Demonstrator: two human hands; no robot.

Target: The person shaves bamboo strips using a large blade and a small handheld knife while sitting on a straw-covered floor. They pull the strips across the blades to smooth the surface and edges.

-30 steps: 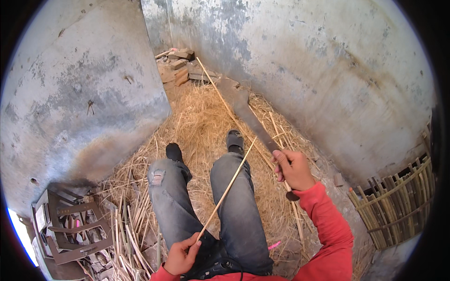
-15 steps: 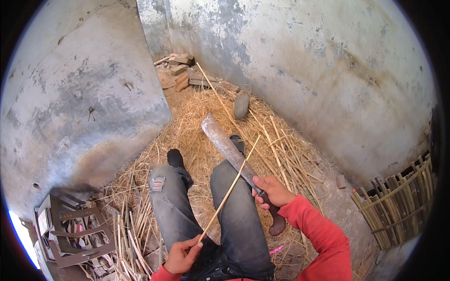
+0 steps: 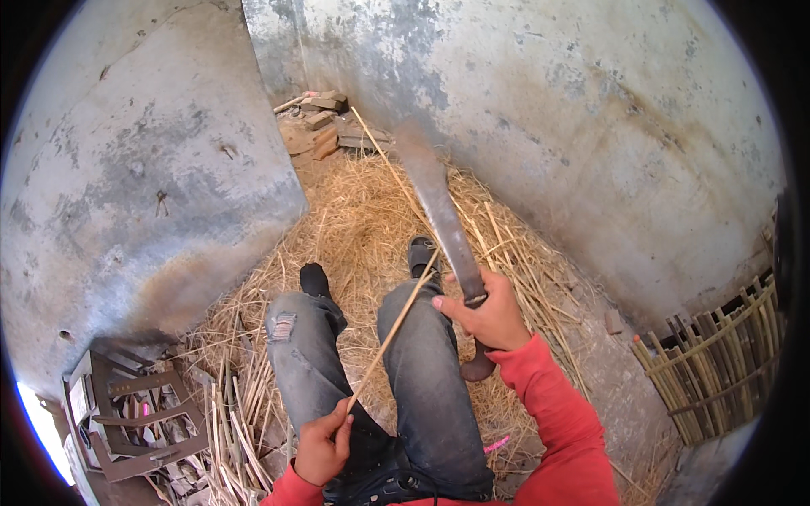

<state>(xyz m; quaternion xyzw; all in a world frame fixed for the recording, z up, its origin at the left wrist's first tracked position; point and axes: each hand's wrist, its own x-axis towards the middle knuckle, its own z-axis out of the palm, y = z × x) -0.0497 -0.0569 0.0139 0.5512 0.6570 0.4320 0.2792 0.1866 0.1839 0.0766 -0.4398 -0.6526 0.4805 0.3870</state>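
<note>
In my closed left hand [image 3: 323,445], low over my lap, is the lower end of a thin bamboo stick [image 3: 386,344]. The stick slants up and to the right, over my right knee. My right hand [image 3: 489,314] grips a machete [image 3: 445,207] by its dark handle, most of which the fingers cover. Its broad, worn blade points up and away, with the tip blurred. The stick's upper end lies just left of the blade's lower part; whether they touch I cannot tell.
Straw shavings [image 3: 359,202] cover the ground around my feet. Split strips [image 3: 232,430] lie at left beside a brown metal frame [image 3: 152,422]. Broken bricks [image 3: 325,118] sit in the far corner. A slatted bamboo panel [image 3: 717,363] leans at right, below the grey wall [image 3: 574,126].
My right hand has risen, swinging the machete blade up and to the right, off its crossing with the stick. The stick's upper end sits slightly farther left. My left hand has shifted slightly.
</note>
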